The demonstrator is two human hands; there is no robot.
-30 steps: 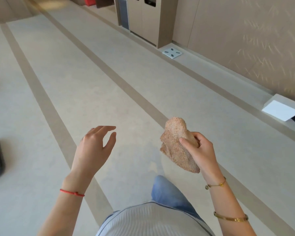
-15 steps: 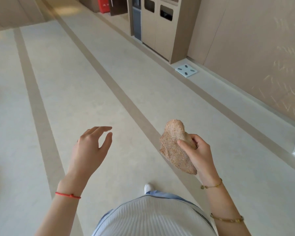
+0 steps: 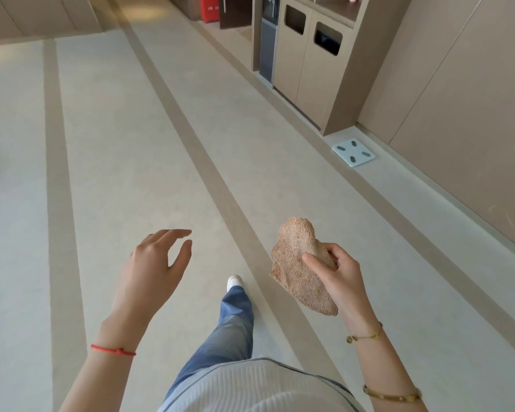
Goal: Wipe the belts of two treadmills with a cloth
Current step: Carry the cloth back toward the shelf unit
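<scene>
**Cloth pinched in the right hand, left hand free**

The right hand (image 3: 338, 273), in the lower right of the frame, pinches a fuzzy tan cloth (image 3: 298, 263) between thumb and curled fingers. The cloth stands up above the knuckles in a rounded hump, and its lower flap hangs down and to the right past the heel of the hand. Two gold bracelets sit on that forearm.

The left hand (image 3: 152, 269), lower centre-left, holds nothing; its fingers are loosely spread and slightly bent, palm turned inward, well apart from the cloth. A red string bracelet (image 3: 113, 350) circles the wrist.

Between the arms, at the bottom of the frame, a white ribbed top and one leg in blue jeans (image 3: 220, 331) show, with a white shoe (image 3: 235, 282) forward on the pale floor (image 3: 107, 162). Darker beige stripes run up the floor toward the upper left.

In the upper right stands a tan cabinet with two bin openings (image 3: 309, 55) against the wall, and just below it a light blue bathroom scale (image 3: 353, 151) lies on the floor. No treadmill belt is in view.
</scene>
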